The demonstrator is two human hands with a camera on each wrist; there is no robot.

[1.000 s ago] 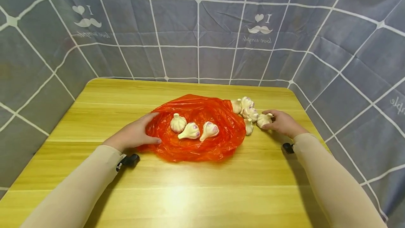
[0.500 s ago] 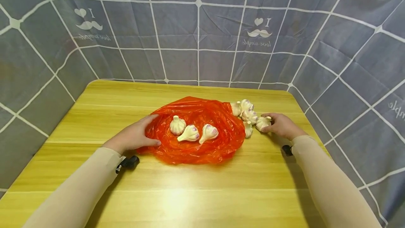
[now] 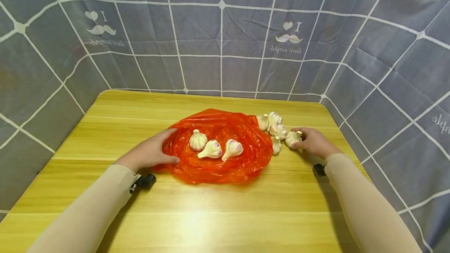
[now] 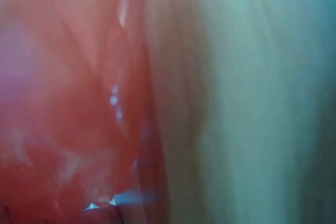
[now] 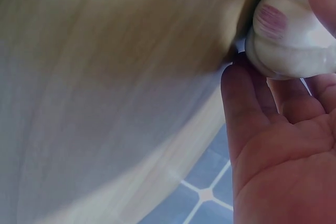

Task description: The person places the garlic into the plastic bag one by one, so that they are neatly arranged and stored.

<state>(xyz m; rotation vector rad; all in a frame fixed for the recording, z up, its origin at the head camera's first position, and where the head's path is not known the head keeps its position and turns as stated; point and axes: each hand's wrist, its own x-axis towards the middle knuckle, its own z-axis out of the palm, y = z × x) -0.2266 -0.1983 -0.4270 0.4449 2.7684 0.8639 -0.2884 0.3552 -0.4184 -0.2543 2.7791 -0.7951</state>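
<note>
A crinkled red plastic bag (image 3: 218, 173) lies spread on the wooden table, with three garlic bulbs resting on it: a left bulb (image 3: 198, 141), a middle bulb (image 3: 212, 150) and a right bulb (image 3: 233, 149). My left hand (image 3: 149, 151) rests against the bag's left edge, thumb and fingers spread apart; its wrist view is mostly blurred red plastic. To the right of the bag, my right hand (image 3: 314, 142) holds another garlic bulb (image 3: 293, 138). In the right wrist view, the thumb and fingers lie on opposite sides of this purple-streaked bulb (image 5: 294, 38).
Several more garlic bulbs (image 3: 277, 130) cluster at the bag's right edge, some partly hidden by it. The wooden table (image 3: 211, 221) extends in front. A grey curtain with white grid lines (image 3: 197, 30) stands behind and along both sides.
The head view has tilted slightly, shifting the whole scene a little downward. Both hands, the bag and the bulbs otherwise hold nearly the same places.
</note>
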